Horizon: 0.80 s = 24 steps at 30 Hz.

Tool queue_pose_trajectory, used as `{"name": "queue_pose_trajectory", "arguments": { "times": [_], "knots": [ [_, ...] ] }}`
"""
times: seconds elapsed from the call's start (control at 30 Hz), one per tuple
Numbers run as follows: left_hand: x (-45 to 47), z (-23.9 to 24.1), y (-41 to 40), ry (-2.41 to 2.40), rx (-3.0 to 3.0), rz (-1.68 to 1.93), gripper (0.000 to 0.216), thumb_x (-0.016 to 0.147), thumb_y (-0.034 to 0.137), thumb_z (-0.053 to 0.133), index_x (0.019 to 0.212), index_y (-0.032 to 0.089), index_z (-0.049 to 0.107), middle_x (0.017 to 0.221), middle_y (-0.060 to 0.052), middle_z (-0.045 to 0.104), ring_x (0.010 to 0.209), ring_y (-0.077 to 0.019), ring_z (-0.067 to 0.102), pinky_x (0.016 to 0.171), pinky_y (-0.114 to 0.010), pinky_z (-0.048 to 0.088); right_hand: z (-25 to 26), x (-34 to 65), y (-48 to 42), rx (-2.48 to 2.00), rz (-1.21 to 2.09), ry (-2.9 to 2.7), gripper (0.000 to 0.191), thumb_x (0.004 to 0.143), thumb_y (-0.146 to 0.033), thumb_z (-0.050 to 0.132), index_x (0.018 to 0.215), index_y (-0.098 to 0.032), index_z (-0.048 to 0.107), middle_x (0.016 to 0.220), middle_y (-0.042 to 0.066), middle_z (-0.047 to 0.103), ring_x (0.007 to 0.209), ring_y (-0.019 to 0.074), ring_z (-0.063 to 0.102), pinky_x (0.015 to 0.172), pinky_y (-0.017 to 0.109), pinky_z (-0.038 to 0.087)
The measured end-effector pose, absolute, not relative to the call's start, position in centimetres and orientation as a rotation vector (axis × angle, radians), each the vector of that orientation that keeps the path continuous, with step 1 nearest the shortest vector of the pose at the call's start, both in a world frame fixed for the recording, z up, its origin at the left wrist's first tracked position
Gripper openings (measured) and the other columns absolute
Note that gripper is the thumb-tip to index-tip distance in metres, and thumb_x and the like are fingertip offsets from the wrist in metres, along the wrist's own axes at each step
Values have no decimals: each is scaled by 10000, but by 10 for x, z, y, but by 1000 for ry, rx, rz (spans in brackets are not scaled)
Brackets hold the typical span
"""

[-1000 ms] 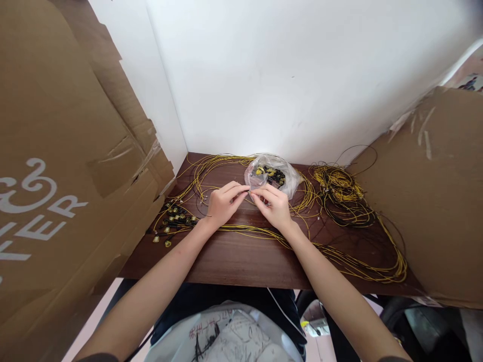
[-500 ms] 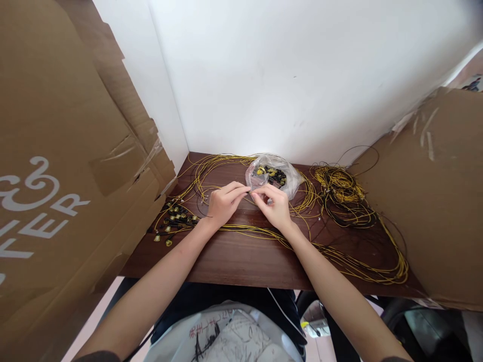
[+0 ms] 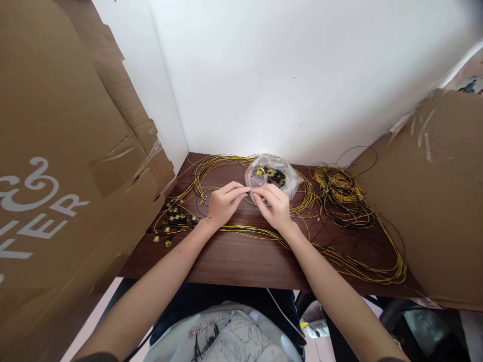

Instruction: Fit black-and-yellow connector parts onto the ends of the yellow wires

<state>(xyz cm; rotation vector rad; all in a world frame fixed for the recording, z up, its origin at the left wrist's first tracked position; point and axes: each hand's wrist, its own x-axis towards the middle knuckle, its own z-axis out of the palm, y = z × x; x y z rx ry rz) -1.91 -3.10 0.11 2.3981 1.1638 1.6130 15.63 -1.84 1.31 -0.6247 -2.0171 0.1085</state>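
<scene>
Wire (image 3: 250,191) still pinched; right hand (image 3: 274,207) slightly lower.

On the counter (image 3: 234,259), the bag (image 3: 287,182) sits at twelve o'clock. Loose connectors (image 3: 174,220) lie at nine o'clock, the wire coil (image 3: 339,197) at two.

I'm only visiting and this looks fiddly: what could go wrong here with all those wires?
1. The small piece pinched between the left hand and right hand could slip and get lost among the yellow wires.
2. Both wrists lie over those wires; drawing back might drag and tangle them.
3. The wire loops at the front right edge of the table might slide off.
</scene>
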Motion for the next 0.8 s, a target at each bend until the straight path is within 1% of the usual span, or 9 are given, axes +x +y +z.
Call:
{"name": "queue_pose_trajectory", "arguments": {
  "times": [0.07,0.13,0.27,0.5,0.63,0.8],
  "knots": [
    [-19,1,-31,1178,2375,1600,188,851,183,535,986,199,664,881,-44,664,767,-110,610,677,-206,469,15,158,-20,-580,41,-2004,225,845,-130,511,1033,-196,616,874,71,638,800,169,572,705,318,482],
    [-18,2,-31,1202,2362,1584,189,850,188,537,989,198,664,881,-43,664,759,-110,608,666,-204,464,16,159,-21,-543,-18,-1995,269,834,-105,510,1066,-201,608,880,69,637,788,166,572,686,313,484],
    [-18,2,-31,1234,2350,1567,193,856,204,531,997,193,663,883,-44,665,737,-102,604,642,-196,455,17,160,-23,-521,-78,-2005,293,829,-91,492,1065,-217,610,881,65,628,775,165,569,666,312,487],
    [-17,3,-33,1217,2349,1572,191,855,209,535,1000,181,657,873,-48,662,716,-97,590,637,-200,450,16,161,-22,-540,-20,-2054,284,838,-107,475,1034,-245,626,872,68,626,767,183,554,660,341,473],
    [-16,4,-33,1197,2337,1598,188,857,206,533,997,177,655,868,-53,661,730,-103,593,644,-205,453,16,160,-21,-544,27,-2069,270,837,-120,491,1039,-243,621,894,71,624,802,195,553,687,362,468],
    [-16,4,-33,1162,2325,1623,188,849,187,543,1002,176,652,875,-54,660,764,-108,599,667,-210,460,15,158,-20,-536,50,-2060,282,816,-96,515,1057,-220,591,921,78,627,834,203,553,718,372,467]
  ]
}}
